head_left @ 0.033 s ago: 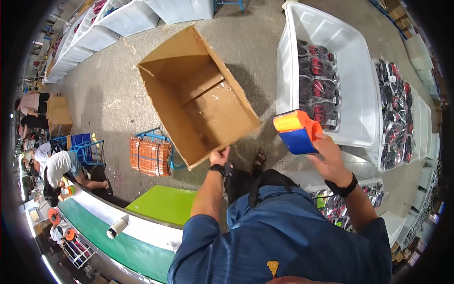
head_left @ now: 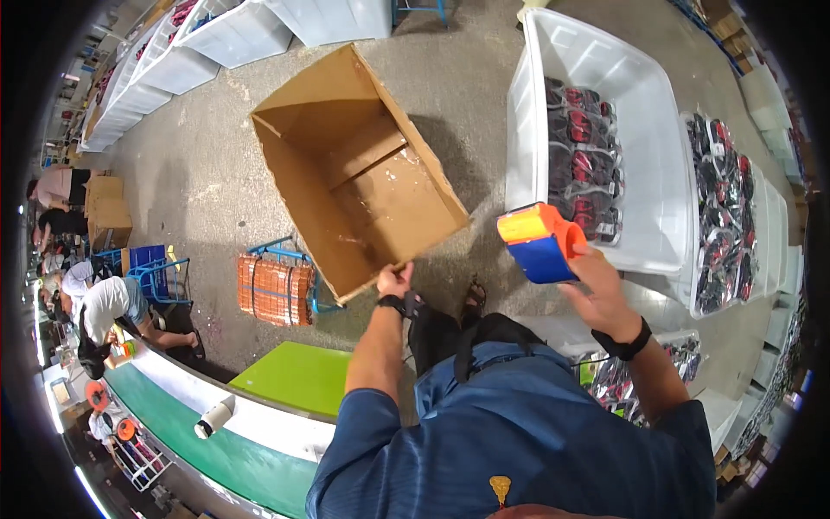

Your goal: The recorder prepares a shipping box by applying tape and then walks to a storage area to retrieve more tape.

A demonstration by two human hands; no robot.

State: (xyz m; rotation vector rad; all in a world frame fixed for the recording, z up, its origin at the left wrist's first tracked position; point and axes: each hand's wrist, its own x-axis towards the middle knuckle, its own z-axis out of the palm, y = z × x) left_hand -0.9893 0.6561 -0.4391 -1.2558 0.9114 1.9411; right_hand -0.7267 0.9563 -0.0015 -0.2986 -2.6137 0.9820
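An open, empty-looking cardboard box (head_left: 406, 195) is tilted in front of me, its mouth facing up toward me. My left hand (head_left: 395, 282) pinches the box's near rim, close to its lower corner. Raised on the right, my right hand (head_left: 601, 290) grips an orange and blue tape dispenser (head_left: 540, 246) by its orange handle end. The dispenser is held in the air, apart from the box, in front of the near corner of a white plastic bin.
The white bin (head_left: 653, 164) on the right holds bagged black and red items (head_left: 588, 156). More bagged goods (head_left: 722, 216) lie beyond it. An orange-brown slatted seat (head_left: 275, 290) with a blue frame, a lime-green panel (head_left: 298, 376) and a green conveyor belt (head_left: 186, 424) are at left, where people work.
The box's near rim and my left hand have shifted very slightly left and away from me. The tape dispenser has barely moved to the left.
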